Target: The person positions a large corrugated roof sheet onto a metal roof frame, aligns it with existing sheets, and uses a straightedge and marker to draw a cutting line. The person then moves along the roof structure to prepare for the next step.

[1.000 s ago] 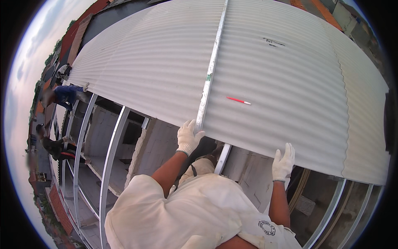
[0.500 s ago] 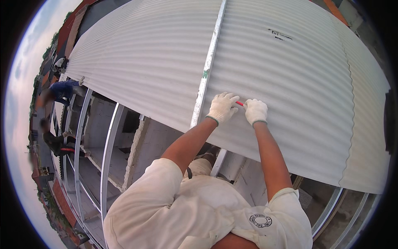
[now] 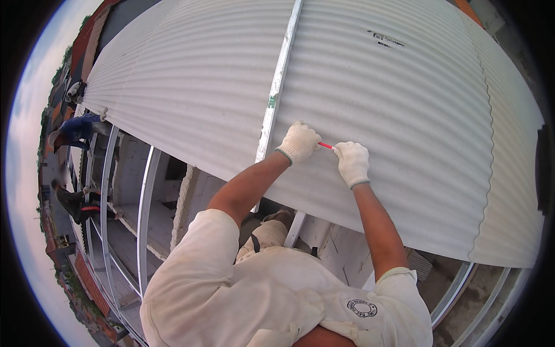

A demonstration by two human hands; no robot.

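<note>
Both my hands wear white knit gloves and meet over the pale corrugated roofing sheet (image 3: 393, 127). Between them is a slim red pen-like marker (image 3: 325, 145), with a whitish part at its right end. My left hand (image 3: 299, 142) is closed on the red end. The other end is pinched by my right hand (image 3: 352, 162), whose fingertips hide its tip. Left of my left hand, a long silvery metal bar (image 3: 280, 81) lies across the sheet, its near end reaching the sheet's lower edge.
Metal roof beams (image 3: 149, 202) cross open gaps over block walls (image 3: 136, 170) on the left and below. A person in blue (image 3: 78, 130) and a person in dark clothes (image 3: 75, 202) are at the left. An overlapping sheet edge (image 3: 484, 173) runs down the right.
My hands have drawn slightly apart, so more of the red marker shows. The fingers of my left hand have closed in around it. The whole view has shifted a little.
</note>
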